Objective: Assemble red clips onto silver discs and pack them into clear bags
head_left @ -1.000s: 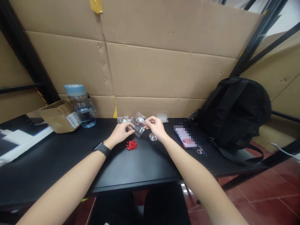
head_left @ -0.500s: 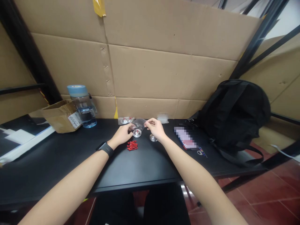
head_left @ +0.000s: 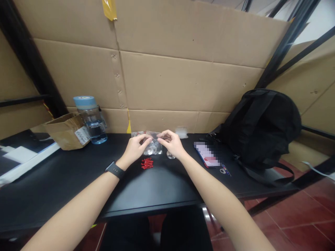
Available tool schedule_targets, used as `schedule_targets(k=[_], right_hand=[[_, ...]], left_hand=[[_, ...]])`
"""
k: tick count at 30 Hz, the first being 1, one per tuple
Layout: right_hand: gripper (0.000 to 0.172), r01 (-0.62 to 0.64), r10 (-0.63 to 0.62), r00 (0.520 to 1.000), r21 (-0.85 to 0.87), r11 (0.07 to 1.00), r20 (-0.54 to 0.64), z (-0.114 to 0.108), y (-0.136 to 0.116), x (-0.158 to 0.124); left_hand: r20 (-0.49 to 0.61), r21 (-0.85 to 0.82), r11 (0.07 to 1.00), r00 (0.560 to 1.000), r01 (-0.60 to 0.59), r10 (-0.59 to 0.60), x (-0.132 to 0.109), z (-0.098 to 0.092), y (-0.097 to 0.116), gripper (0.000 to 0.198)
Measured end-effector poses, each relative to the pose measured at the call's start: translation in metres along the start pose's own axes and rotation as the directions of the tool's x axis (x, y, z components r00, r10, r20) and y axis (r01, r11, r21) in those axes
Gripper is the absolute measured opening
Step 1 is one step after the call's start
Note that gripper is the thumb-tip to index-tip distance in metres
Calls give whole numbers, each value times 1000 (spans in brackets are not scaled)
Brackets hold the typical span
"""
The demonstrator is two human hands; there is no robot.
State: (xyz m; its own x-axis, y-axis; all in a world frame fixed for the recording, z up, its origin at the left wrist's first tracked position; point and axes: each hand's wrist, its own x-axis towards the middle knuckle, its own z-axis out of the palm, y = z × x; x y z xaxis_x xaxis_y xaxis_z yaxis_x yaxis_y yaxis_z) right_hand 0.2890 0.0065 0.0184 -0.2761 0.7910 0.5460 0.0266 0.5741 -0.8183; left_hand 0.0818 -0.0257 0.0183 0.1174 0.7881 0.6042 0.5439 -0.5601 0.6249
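Observation:
Between my hands hangs a small clear plastic bag (head_left: 157, 150), with a round silvery metal piece showing in or behind its left part. My left hand (head_left: 136, 148) pinches the bag's upper edge from the left. My right hand (head_left: 171, 143) pinches the same edge from the right, its fingertips close to the left ones. Partly under my right hand, another round metal piece (head_left: 171, 156) lies on the black table. Several thin red pieces (head_left: 147, 163) lie in a small heap nearer to me. Behind my left hand is a second clear bag (head_left: 136, 134), partly hidden.
A water bottle (head_left: 91, 120) with a blue lid and an open cardboard box (head_left: 65, 134) stand at the left. To the right lie a blurred-out flat item (head_left: 206, 153) and a black backpack (head_left: 264, 129). Cardboard panels (head_left: 183, 80) wall off the back of the table (head_left: 162, 188).
The clear bag now hangs upright over the metal piece at my left hand, which no longer shows uncovered. My hands have come closer together, pinching the bag's top.

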Motion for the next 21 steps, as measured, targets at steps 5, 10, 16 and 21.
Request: schedule_targets(k=[5, 10, 16, 21], right_hand=[[37, -92, 94, 995, 79, 993, -24, -1, 2, 0], [55, -97, 108, 989, 102, 990, -105, 1, -2, -1], [29, -46, 76, 972, 138, 989, -222, 7, -2, -1], [19, -22, 6, 990, -115, 993, -140, 0, -1, -1]], left_hand=[[29, -117, 991, 998, 63, -60, -1, 5, 2, 30], [11, -242, 963, 992, 122, -123, -3, 7, 5, 55], [-2, 50, 988, 989, -149, 149, -8, 0, 26, 19], [53, 98, 975, 979, -202, 197, -5, 0, 27, 26]])
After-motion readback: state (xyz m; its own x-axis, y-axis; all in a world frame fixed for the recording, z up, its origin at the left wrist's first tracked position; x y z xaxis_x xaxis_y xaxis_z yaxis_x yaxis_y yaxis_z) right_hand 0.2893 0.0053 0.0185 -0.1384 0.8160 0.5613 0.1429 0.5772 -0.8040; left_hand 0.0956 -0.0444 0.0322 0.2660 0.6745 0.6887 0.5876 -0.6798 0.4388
